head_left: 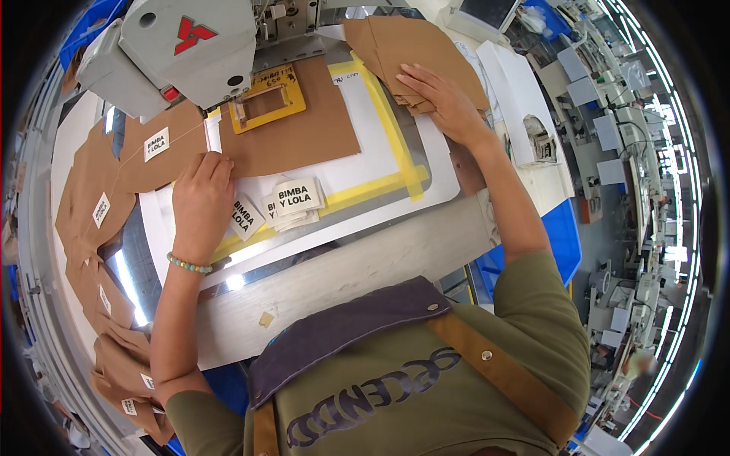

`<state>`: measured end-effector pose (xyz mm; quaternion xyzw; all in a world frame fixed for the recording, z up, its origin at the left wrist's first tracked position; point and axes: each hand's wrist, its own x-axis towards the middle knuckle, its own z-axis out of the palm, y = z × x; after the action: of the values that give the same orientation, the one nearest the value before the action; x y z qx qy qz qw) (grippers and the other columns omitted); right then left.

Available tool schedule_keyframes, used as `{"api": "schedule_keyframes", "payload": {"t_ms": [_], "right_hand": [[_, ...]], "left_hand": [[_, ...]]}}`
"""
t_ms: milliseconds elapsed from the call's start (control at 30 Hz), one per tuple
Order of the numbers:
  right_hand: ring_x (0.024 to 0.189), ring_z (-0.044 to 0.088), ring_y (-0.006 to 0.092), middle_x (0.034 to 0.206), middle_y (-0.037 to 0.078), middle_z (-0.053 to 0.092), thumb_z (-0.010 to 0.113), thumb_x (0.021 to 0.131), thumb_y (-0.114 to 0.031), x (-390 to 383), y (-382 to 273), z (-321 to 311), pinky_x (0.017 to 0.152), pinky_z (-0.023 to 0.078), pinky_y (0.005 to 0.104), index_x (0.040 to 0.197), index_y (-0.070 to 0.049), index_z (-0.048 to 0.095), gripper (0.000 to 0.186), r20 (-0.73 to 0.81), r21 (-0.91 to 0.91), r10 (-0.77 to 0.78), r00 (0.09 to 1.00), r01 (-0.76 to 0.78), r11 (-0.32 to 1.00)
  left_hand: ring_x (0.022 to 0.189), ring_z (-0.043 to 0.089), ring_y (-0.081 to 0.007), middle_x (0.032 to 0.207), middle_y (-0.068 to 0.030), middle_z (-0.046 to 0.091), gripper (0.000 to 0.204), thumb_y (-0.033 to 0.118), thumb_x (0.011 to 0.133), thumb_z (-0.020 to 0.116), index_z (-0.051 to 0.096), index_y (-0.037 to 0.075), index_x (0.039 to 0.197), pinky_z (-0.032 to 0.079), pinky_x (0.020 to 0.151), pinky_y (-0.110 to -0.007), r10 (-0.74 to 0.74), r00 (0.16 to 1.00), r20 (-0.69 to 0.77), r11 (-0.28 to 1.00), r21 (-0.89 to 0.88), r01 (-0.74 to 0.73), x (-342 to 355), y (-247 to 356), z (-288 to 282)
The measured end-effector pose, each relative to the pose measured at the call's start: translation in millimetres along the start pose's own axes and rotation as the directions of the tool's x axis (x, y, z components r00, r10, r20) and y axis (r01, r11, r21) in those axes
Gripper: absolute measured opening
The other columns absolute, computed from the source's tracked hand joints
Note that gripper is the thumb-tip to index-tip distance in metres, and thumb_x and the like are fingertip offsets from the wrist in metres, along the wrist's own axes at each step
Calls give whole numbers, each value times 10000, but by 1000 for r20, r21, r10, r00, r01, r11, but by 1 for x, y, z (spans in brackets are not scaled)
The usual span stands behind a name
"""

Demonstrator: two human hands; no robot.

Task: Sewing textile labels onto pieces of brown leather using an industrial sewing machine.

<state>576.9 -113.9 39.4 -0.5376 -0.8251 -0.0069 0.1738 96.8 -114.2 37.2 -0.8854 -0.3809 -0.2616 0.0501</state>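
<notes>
Small stack of white woven labels (pixel 295 199) with black lettering, lying mid-counter by the yellow tape. One more white label (pixel 156 144) sewn on the brown piece at left. Pale screen (pixel 489 11) standing at the far edge, top right.

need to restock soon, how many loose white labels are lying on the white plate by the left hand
3 can be told apart: one label beside the left hand, and two overlapping labels on a small stack to its right. More may lie hidden under that stack.
</notes>
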Motion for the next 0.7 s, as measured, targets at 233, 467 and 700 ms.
{"api": "schedule_keyframes", "payload": {"t_ms": [233, 467, 700], "right_hand": [[1582, 407, 331, 1712, 51, 476, 676, 981, -106, 15, 22, 0, 1328, 329, 480, 1596, -199, 580, 629, 48, 45, -127, 991, 124, 991], [1643, 321, 294, 1759, 42, 412, 700, 1027, -497, 24, -45, -37, 1357, 250, 523, 1601, -212, 586, 650, 122, -113, -157, 980, 171, 979], [1655, 301, 269, 1759, 83, 402, 523, 1113, -572, 5, -145, 12, 1351, 224, 560, 1651, -80, 474, 731, 273, -142, -247, 930, 293, 946]], "left_hand": [[1040, 705, -311, 1109, -100, 742, 206, -34, 865, 692, 751, -20, 1062, 590, 897, -434, -82, 994, 70, 993, 87, 75, -5, -1, -2], [1230, 676, -333, 1317, -128, 723, 360, -71, 879, 661, 746, -15, 1224, 577, 1019, -440, -150, 982, 114, 988, -22, 154, -21, 13, -26], [1504, 501, -381, 1580, -88, 618, 510, 33, 1002, 638, 616, 53, 1510, 435, 1228, -502, -43, 971, 236, 996, -61, 59, -31, 13, -24]]}}
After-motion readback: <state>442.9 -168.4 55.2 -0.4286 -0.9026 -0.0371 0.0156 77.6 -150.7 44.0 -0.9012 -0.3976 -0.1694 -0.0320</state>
